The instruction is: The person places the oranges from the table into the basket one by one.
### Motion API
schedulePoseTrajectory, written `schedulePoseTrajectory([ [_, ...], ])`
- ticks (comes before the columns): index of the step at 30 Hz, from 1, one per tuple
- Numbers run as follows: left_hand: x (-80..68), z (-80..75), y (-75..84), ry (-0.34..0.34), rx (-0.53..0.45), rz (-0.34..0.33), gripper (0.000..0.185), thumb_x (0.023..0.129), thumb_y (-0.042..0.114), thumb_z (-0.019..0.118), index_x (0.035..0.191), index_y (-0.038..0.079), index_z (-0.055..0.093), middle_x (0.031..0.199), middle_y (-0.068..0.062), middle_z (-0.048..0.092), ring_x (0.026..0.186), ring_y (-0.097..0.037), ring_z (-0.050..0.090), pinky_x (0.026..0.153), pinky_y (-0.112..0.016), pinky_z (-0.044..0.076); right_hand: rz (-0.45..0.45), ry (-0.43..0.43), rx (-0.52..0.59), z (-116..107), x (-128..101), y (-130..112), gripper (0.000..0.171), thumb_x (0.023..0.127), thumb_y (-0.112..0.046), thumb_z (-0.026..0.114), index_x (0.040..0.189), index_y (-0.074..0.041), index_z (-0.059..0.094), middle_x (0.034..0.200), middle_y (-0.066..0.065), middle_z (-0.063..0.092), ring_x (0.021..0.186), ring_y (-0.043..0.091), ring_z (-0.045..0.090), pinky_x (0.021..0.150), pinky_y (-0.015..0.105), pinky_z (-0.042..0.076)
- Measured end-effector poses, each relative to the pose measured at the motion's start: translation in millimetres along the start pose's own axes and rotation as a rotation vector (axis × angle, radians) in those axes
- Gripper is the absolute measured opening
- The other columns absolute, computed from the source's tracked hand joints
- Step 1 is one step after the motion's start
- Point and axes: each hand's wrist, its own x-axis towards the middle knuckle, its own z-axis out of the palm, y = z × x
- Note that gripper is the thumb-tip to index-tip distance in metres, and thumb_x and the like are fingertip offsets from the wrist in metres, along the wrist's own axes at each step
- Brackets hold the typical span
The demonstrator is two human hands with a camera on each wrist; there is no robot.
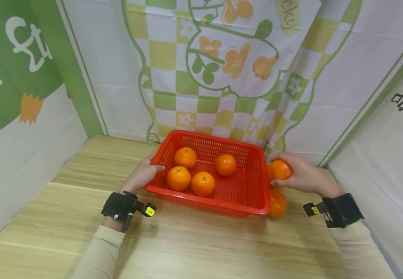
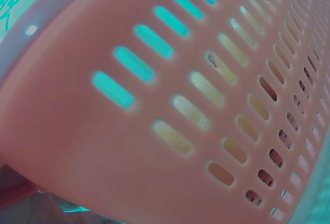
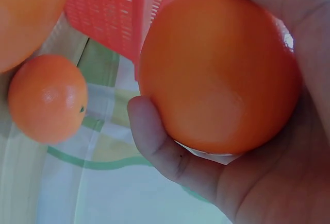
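L grip [image 1: 140,176]: fngrs hid by basket [image 1: 204,202] | R-wrist vw: top-L orange [image 3: 26,18] cut off

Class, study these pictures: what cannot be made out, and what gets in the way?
Head view: left side of the round orange fruit below the bare right hand, hidden by the red plastic basket.
Head view: most fingers of the bare left hand, hidden by the basket.
Left wrist view: most of the background, hidden by the slotted wall.
Right wrist view: part of the top-left orange fruit, cut off by the edges.
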Motion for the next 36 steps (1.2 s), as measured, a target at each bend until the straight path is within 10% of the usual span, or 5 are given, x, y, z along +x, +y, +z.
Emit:
schedulePoseTrajectory([
  [36, 1.4, 0.3, -0.4, 0.006, 0.008, -0.001, 0.055, 0.105, 0.016, 0.049, 0.156, -0.001, 0.037, 0.146, -0.026, 0.056, 0.113, -0.035, 0.068, 0.095, -0.045, 0.063, -0.032, -0.139, -0.107, 9, 80, -31, 0.067, 0.080, -0.040, 0.089, 0.135, -0.010, 0.064, 0.133, 0.015, 0.067, 0.115, 0.033, 0.062, 0.094, 0.050, 0.056],
])
